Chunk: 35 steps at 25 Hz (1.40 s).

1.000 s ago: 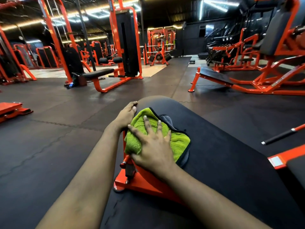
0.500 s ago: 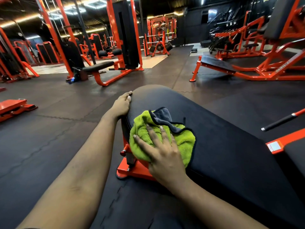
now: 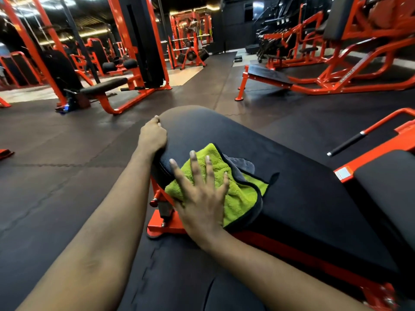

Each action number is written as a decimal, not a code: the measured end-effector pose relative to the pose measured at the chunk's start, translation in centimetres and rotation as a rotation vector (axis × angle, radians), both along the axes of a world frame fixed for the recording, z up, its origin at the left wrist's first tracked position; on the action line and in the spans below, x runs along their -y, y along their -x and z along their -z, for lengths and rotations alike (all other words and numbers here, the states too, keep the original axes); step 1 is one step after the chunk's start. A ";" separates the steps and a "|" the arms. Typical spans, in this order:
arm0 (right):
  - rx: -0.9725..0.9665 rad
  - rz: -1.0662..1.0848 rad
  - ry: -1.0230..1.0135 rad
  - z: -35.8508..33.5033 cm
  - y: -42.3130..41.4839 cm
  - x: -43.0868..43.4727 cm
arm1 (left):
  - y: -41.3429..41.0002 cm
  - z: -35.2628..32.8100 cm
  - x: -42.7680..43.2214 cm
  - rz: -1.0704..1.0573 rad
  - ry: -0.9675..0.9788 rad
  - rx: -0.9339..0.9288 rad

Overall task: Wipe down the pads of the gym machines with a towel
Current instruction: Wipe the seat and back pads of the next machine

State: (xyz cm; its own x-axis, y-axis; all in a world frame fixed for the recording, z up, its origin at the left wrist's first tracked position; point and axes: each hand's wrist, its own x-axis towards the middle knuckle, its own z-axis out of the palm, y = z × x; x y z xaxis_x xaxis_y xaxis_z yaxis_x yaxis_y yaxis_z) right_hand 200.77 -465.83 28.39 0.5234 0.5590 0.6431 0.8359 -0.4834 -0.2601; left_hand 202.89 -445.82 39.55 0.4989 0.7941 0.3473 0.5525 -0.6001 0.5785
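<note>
**Towel flat on pad, both hands on the bench**

R hand (image 3: 202,198) lies palm-down on the towel (image 3: 242,196), fingers straight and spread wide, pressing it onto the pad (image 3: 303,187). No pinch, just flat pressure. The towel is lime green w/ a dark trim and a grey underside, one corner folded back (grey shows at its far edge). It sits on the pad's near-left part, close to the rounded end, and its left edge hangs a little over the pad's side.

L hand (image 3: 152,135) is further up, at the pad's left edge near the rounded end, fingers curled over the rim and gripping it. The forearms run in from the bottom of the view.

Under the pad is an orange frame (image 3: 164,225), standing on dark rubber floor (image 3: 56,176). A 2nd black pad (image 3: 386,176) sits to the right. Far left: another bench (image 3: 105,85).
</note>
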 end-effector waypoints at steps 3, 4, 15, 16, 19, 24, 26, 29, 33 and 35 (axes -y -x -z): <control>0.129 0.017 -0.099 2.6 -1.5 1.5 | 0.4 -0.1 0.6 -0.024 -0.038 0.031; 0.147 0.027 -0.113 3.8 -2.5 2.9 | 0.6 0.0 0.9 -0.040 -0.046 0.033; -0.182 0.226 -0.366 5.6 -2.1 5.0 | 0.8 3.0 5.3 -0.037 -0.473 -0.293; -0.154 0.217 -0.330 4.8 -0.6 3.0 | 0.8 3.1 5.4 -0.029 -0.469 -0.298; -0.062 0.240 -0.259 5.3 -0.2 1.7 | 0.8 3.2 5.5 -0.012 -0.470 -0.302; -0.028 0.348 -0.326 9.9 -5.4 7.8 | 0.4 3.8 8.7 -0.003 -0.510 -0.348; -0.088 0.435 -0.367 12.4 -7.3 11.0 | -0.2 5.9 12.2 0.127 -0.599 -0.409; -0.229 0.596 -0.511 15.2 -10.4 15.1 | -0.9 7.8 14.4 0.190 -0.658 -0.378; -0.314 0.691 -0.722 12.0 -9.0 10.9 | -1.1 7.9 13.9 0.136 -0.664 -0.383; -0.249 0.553 -0.665 9.8 -6.2 7.8 | -1.4 8.1 14.7 0.145 -0.631 -0.413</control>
State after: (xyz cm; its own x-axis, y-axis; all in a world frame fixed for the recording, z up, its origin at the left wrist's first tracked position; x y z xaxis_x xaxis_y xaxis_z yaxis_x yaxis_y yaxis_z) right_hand 207.00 -473.65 18.56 0.7746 -0.2613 0.5759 0.4108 -0.4843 -0.7724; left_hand 204.31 -460.52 31.45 0.7705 0.4239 0.4761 0.5400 -0.8309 -0.1342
